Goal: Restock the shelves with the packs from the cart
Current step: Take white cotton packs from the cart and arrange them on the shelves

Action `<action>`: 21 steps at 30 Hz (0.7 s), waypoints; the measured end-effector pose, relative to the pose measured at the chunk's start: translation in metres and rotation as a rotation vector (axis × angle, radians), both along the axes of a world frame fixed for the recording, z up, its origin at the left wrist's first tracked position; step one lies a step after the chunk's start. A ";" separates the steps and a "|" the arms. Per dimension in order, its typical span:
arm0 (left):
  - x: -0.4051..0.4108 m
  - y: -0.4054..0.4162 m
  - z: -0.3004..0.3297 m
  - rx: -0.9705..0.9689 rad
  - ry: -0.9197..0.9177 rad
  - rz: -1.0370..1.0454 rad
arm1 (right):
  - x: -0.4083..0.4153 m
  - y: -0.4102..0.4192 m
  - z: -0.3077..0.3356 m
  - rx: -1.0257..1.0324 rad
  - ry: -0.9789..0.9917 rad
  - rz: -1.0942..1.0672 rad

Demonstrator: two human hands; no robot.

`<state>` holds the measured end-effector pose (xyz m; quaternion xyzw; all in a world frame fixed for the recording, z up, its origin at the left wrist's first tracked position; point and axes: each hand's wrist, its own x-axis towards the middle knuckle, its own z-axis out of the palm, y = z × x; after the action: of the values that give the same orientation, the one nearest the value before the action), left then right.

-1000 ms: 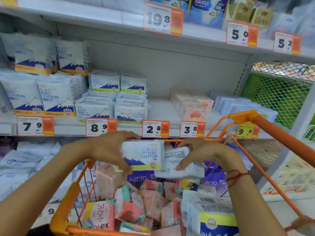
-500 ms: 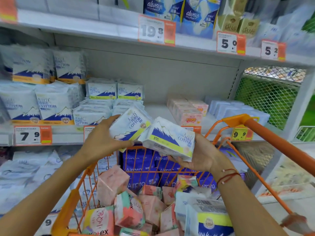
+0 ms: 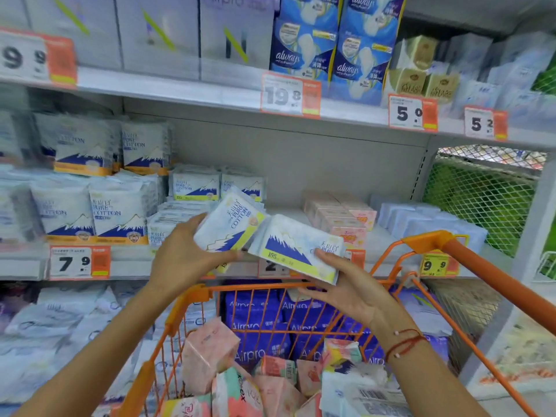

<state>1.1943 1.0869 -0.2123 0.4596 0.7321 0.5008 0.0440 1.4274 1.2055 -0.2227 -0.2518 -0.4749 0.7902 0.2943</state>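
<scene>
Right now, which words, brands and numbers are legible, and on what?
"PURE COTTON": left-hand pack
"155": right-hand pack
"always": blue bags
"19.8": upper tag
"5.0": next tag
"7.9": middle-shelf tag
"Airpro": purple packs
Fine print on the tags: unreadable.

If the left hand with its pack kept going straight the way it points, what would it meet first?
Probably the stacked white Pure Cotton packs on the middle shelf, just ahead of the left hand and its pack; depth is unclear.

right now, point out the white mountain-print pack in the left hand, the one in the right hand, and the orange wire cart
white mountain-print pack in left hand (image 3: pixel 228 225), head view, its printed face
white mountain-print pack in right hand (image 3: pixel 296 246), head view, blue mountain print
orange wire cart (image 3: pixel 427 239), head view, handle corner
</scene>
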 end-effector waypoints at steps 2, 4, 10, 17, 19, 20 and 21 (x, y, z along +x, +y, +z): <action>-0.018 0.002 0.013 0.040 0.051 0.064 | -0.007 0.004 0.011 0.091 -0.037 -0.096; -0.036 0.005 0.024 0.069 0.163 0.136 | -0.017 0.011 0.025 0.190 -0.066 -0.179; -0.088 0.030 0.039 -0.019 0.697 0.358 | -0.064 0.055 0.047 0.448 -0.184 -0.366; -0.134 0.092 0.050 -0.297 0.981 0.382 | -0.139 0.114 0.055 0.566 -0.207 -0.439; -0.147 0.111 0.049 -0.377 0.993 0.409 | -0.159 0.128 0.053 0.599 -0.227 -0.442; -0.152 0.120 0.047 -0.406 0.987 0.415 | -0.169 0.136 0.049 0.618 -0.236 -0.431; -0.156 0.128 0.044 -0.437 0.985 0.415 | -0.178 0.141 0.045 0.635 -0.250 -0.414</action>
<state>1.0379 1.2145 -0.1684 0.4655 0.8275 0.0630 -0.3075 1.2497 1.3467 -0.1777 -0.3326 -0.6670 0.4913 0.4505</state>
